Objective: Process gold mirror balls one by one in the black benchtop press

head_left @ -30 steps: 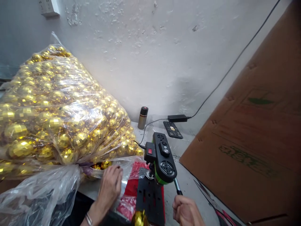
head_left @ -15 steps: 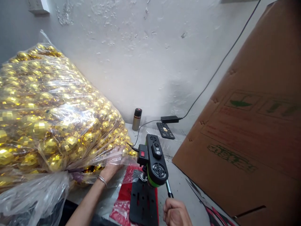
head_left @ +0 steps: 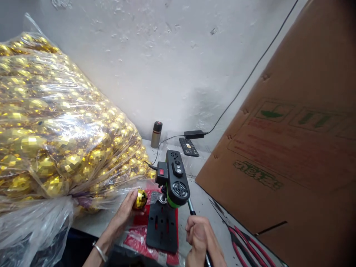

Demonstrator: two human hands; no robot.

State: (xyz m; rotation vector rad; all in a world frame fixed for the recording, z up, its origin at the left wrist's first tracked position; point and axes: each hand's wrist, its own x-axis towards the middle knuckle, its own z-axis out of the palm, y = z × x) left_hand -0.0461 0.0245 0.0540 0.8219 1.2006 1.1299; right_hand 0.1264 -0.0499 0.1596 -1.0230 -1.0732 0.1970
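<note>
And out it comes! Half a second ago the left hand (head_left: pixel 126 210) was under clear plastic at the right edge of the big bag (head_left: pixel 69 129); now it's below that edge, left of lower centre, with a faceted gold ball (head_left: pixel 140 199) grasped in its fingers. The ball sits just left of the black plate (head_left: pixel 161 230), over the red plastic (head_left: pixel 136 239). Over at lower centre-right, the right hand (head_left: pixel 202 236) is still clenched round the lever (head_left: pixel 191 207) of the black-and-green machine (head_left: pixel 178 178), and the handle's lower end now shows beneath the fist. The whole view has slid a touch: machine, bottle (head_left: pixel 156 135) and dark flat slab (head_left: pixel 189 147) all sit slightly higher and further left in the frame, and much more of the red-handled scissors (head_left: pixel 244 241) shows at lower right, beside the cardboard box (head_left: pixel 283 159).
</note>
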